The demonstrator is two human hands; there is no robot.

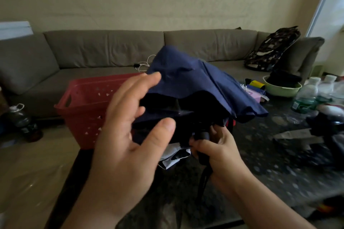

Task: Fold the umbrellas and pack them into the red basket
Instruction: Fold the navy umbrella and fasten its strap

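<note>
the right hand (219, 152) holds the black handle (203, 138) of the umbrella (195, 83), with fingers curled round it, so this grip is closed on the handle and carries the whole weight. i think it is held low and near the body so that the canopy points away, toward the sofa (104, 48), and the cloth hangs free for folding. the left hand (130, 132) is a wide, open grip: fingers spread and nearly straight, just beside the near edge of the blue cloth, holding nothing; whether the fingertips touch the cloth i cannot tell, because the hand is blurred. it looks ready to gather or smooth the loose panels. the umbrella is half collapsed, its cloth bunched and dark inside, and it hangs in the air above the counter (260, 163), just right of the basket (83, 106). the basket stands left of the umbrella, at the counter's left edge or just beyond it, and its opening looks free as far as i can see, so a short move to the left should be enough for packing. right of the umbrella the counter is crowded: bottles (307, 95), a green bowl (283, 89) and small things, so swinging the cloth that way could knock something. under the umbrella lies some white and dark cloth (175, 156), maybe another umbrella, but i am not sure.
</note>
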